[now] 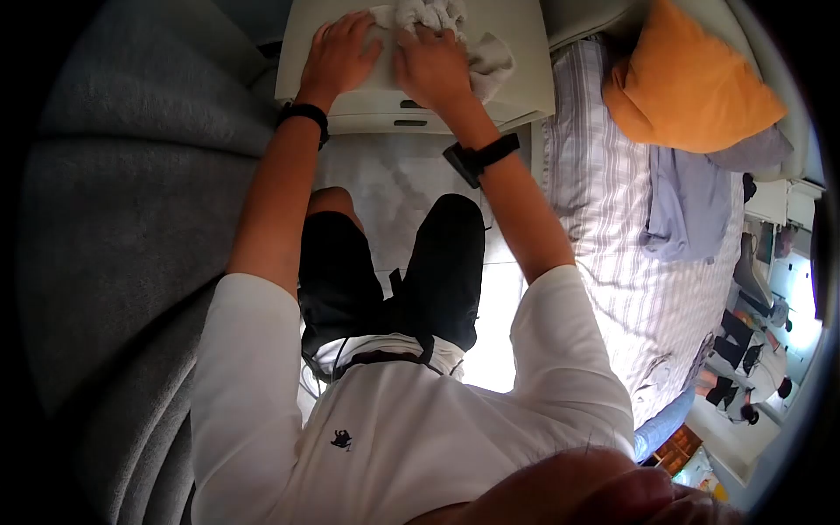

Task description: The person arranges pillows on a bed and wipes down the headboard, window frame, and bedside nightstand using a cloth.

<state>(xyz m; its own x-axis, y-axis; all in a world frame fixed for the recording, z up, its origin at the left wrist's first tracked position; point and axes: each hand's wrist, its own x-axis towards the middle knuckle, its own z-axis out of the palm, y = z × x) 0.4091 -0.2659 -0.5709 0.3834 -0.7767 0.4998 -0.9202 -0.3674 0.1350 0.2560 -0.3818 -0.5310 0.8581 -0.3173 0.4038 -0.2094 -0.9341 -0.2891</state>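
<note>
A pale cloth (492, 63) lies crumpled on the top of a white nightstand (302, 66) in front of me. My right hand (435, 68) is on the cloth, its fingers bent into the bunched part, with a loose end hanging out to the right. Flat on the nightstand top to the left rests my left hand (343, 54), fingers stretched out and nothing visible in it. Its fingertips are close to the cloth's left end. Two drawer fronts with dark handles show below the top's near edge.
A bed with a striped sheet (595, 184) stands right of the nightstand, bearing an orange pillow (691, 83) and a grey-violet cloth (687, 210). Grey curtains (149, 192) hang close on my left. People appear in a mirror-like area (757, 359) at far right.
</note>
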